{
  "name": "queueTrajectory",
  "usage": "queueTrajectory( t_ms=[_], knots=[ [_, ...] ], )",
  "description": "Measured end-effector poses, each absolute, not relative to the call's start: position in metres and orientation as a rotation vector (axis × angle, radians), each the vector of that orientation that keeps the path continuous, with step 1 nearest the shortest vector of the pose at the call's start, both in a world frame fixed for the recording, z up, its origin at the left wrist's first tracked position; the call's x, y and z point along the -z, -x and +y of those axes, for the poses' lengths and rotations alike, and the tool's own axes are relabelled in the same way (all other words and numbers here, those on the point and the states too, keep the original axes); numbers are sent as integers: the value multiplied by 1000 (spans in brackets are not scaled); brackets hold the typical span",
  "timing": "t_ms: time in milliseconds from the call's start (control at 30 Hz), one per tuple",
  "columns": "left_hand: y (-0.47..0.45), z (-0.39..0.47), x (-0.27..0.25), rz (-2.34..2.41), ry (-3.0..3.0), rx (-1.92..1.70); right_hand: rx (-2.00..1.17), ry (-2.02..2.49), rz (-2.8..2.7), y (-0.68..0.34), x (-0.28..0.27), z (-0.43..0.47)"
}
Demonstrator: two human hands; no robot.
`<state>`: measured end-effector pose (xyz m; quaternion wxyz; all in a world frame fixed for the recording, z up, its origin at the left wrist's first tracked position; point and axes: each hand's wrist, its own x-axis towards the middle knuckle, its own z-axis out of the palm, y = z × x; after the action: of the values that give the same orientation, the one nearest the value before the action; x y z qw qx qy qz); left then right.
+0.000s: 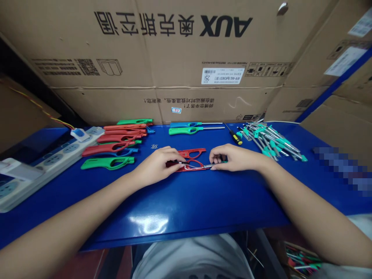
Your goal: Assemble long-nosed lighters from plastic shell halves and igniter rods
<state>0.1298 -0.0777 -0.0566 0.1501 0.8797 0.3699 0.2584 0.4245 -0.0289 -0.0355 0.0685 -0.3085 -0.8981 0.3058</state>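
Observation:
Two red lighter handle halves lie in front of me: one half [200, 150] at the back, the other half [190, 169] nearer, partly under my fingers. My left hand [157, 166] is closed at the left of the nearer half, thumb and forefinger pinching a small dark part [184, 162]. A thin pale wire [192, 168] runs inside this half. At its right end, my right hand [232, 157] pinches a metal lighter tube [208, 166]. A bit of green shows by the right fingers, and the rest of the tube is hidden by them.
Red, green and blue lighter handles [122, 137] lie left, beside small screws [154, 147] and a power strip [55, 161]. Two long-nosed lighters [183, 131], a screwdriver [235, 136] and piled metal tubes [270, 139] lie at the back, before a cardboard wall [174, 58].

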Motion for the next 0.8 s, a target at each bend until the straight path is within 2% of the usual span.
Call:
queueTrajectory(
  t_ms=[400,800],
  knots=[
    [-128,-78,60,1091,-2601,-697,-730,772,-2792,-423,36,-27],
    [-132,-84,59,1128,-2705,-622,-442,849,-2913,-418,30,-35]
  ],
)
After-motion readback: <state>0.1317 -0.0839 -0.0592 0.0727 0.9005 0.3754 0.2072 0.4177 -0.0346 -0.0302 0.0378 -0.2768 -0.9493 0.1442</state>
